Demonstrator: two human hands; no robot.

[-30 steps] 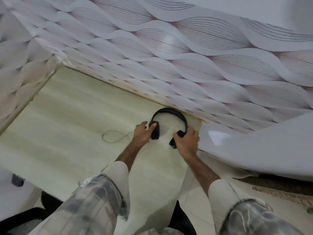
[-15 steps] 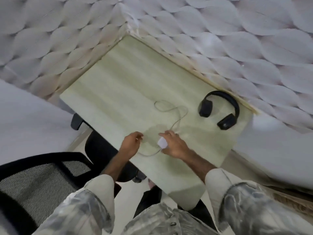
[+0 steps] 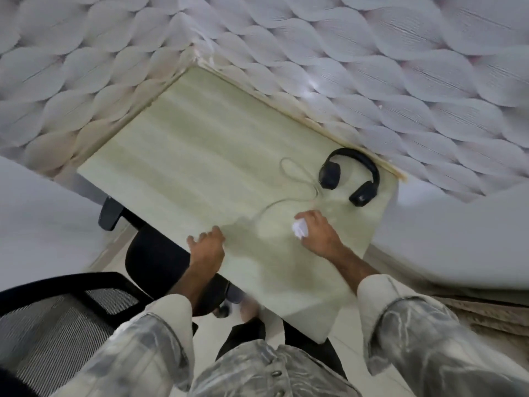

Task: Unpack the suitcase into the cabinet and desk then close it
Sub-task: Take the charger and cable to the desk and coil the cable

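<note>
While a white charger block (image 3: 300, 228) is pinched in curled right hand (image 3: 317, 234) fingers over the desk (image 3: 183, 156), its cable (image 3: 297, 179) could be dragged into the headphones (image 3: 350, 176); left hand (image 3: 206, 245) rests loose-fingered, nothing held.

— Any writing, label or brand readable here?
— None. The black headphones (image 3: 350, 176) near the tabletop's (image 3: 200, 156) far right corner show no legible mark, and the white charger (image 3: 299, 228) under the right hand's fingers (image 3: 307, 217) is blank.
</note>
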